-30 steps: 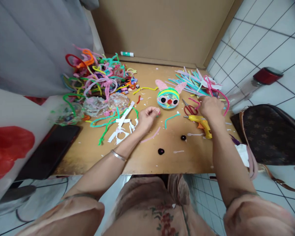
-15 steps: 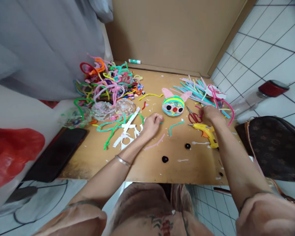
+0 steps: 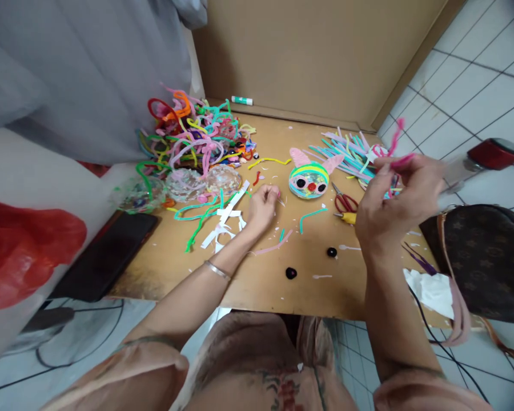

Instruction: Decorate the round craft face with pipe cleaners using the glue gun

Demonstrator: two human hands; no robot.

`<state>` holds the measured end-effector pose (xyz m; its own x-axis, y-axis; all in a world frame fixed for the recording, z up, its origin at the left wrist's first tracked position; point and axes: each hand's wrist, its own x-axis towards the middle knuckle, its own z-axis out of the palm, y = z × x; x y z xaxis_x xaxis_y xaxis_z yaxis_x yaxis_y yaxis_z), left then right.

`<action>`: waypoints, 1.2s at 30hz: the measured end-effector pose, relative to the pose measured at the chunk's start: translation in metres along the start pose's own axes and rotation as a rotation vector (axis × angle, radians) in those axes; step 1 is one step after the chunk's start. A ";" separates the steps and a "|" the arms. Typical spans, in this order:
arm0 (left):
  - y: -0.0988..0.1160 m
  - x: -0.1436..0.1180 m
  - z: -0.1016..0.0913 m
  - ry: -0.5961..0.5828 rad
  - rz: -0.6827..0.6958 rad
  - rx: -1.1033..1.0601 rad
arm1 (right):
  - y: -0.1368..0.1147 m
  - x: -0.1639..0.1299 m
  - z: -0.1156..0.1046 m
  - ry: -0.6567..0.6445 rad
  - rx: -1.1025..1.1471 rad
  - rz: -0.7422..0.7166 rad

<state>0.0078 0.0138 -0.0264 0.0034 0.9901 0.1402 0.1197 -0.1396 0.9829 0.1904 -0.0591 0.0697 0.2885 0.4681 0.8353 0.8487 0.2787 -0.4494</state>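
Observation:
My right hand (image 3: 396,197) is raised over the table's right side, its fingers closed on a bright pink pipe cleaner (image 3: 397,137) whose end sticks up. My left hand (image 3: 263,205) rests low over the middle of the table, fingertips pinched; a speck of pink shows there, too small to name. Right of the left hand sits a clear round ornament (image 3: 309,181) with pink ears, black eyes and a red nose. Scissors with red handles (image 3: 346,202) lie beside it. Partly hidden behind my right hand is a yellow glue gun (image 3: 349,218).
Tangled pipe cleaners (image 3: 201,137) heap up at the back left, with straight ones (image 3: 342,151) at the back right. White paper scraps (image 3: 229,214), a teal pipe cleaner (image 3: 312,216) and black discs (image 3: 290,273) lie about. A phone (image 3: 107,251), bottle (image 3: 471,165) and brown bag (image 3: 488,262) flank the table.
My right hand has lifted from beside the scissors, bringing up the pink pipe cleaner. A short teal piece, earlier at my left fingertips, now lies on the table. The view has shifted slightly.

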 end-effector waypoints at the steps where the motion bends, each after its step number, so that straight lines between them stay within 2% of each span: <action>1: -0.001 0.001 -0.001 -0.008 -0.001 0.013 | -0.011 0.000 0.002 0.054 0.174 -0.014; 2: -0.002 0.002 -0.001 -0.031 0.000 0.038 | -0.020 0.000 0.005 0.098 0.347 -0.010; 3: -0.003 0.002 -0.001 -0.058 0.005 0.075 | -0.025 0.002 0.008 0.073 0.519 0.040; 4: -0.004 0.002 -0.001 -0.087 0.014 0.119 | -0.026 0.004 0.012 0.013 0.668 0.118; 6: -0.006 0.002 -0.001 -0.122 0.034 0.203 | -0.020 0.005 0.021 -0.194 0.889 0.316; 10: -0.008 0.003 -0.003 -0.195 0.049 0.315 | 0.005 -0.009 0.041 -0.662 1.002 0.622; 12: -0.008 0.004 -0.005 -0.252 0.053 0.378 | 0.015 -0.022 0.049 -0.821 1.001 0.689; 13: -0.008 0.005 -0.006 -0.273 0.053 0.404 | 0.019 -0.028 0.053 -0.856 1.003 0.712; 16: -0.009 0.006 -0.007 -0.255 0.050 0.416 | 0.025 -0.041 0.063 -0.884 0.987 0.761; 21: -0.009 0.006 -0.009 -0.024 0.161 0.290 | 0.024 -0.045 0.068 -0.893 0.925 0.794; 23: -0.006 0.004 -0.010 0.029 0.212 0.194 | 0.022 -0.046 0.068 -0.882 0.905 0.794; 25: -0.001 -0.001 -0.009 -0.005 0.222 0.086 | 0.020 -0.046 0.067 -0.863 0.895 0.791; 28: 0.005 -0.007 -0.006 -0.150 0.199 -0.033 | 0.017 -0.045 0.066 -0.847 0.902 0.775; 30: 0.005 -0.010 -0.004 -0.201 0.193 -0.064 | 0.015 -0.045 0.065 -0.864 0.891 0.762; 32: 0.004 -0.008 -0.003 -0.183 0.192 -0.081 | 0.013 -0.044 0.063 -0.884 0.873 0.750; 36: -0.001 -0.001 -0.008 -0.027 0.166 -0.099 | 0.012 -0.044 0.061 -0.923 0.855 0.753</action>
<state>0.0000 0.0131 -0.0265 0.0422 0.9532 0.2994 0.0169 -0.3003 0.9537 0.1606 -0.0249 0.0081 -0.1235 0.9921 -0.0237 0.0190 -0.0215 -0.9996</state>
